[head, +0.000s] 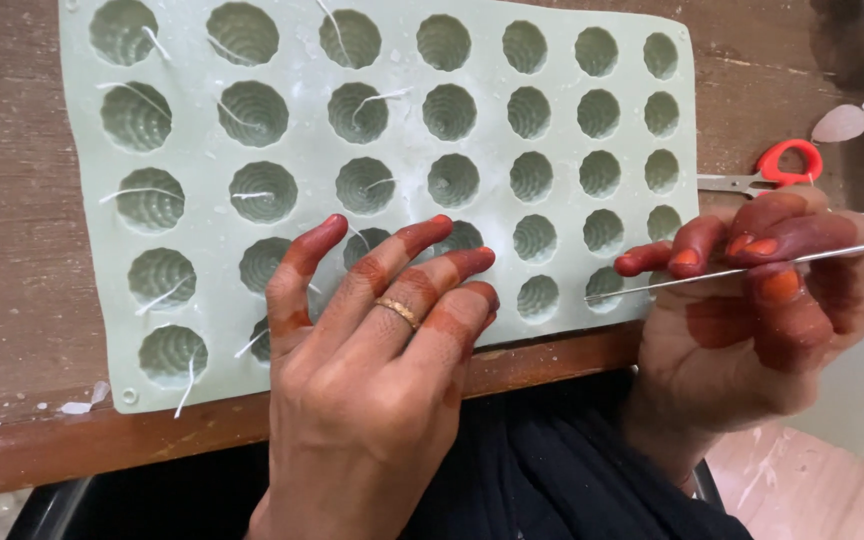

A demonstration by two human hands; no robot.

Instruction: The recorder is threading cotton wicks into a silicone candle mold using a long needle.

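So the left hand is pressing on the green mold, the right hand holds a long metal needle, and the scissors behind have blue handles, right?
Not quite: the scissors have red handles, as the head view shows. The rest stands: the left hand rests on the green mold, and the right hand holds the needle.

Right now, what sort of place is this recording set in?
Probably a small home or craft candle-making bench: a pale green silicone mould with ribbed cavities strung with white wicks lies on a worn, wax-spattered wooden table, with red-handled scissors nearby.
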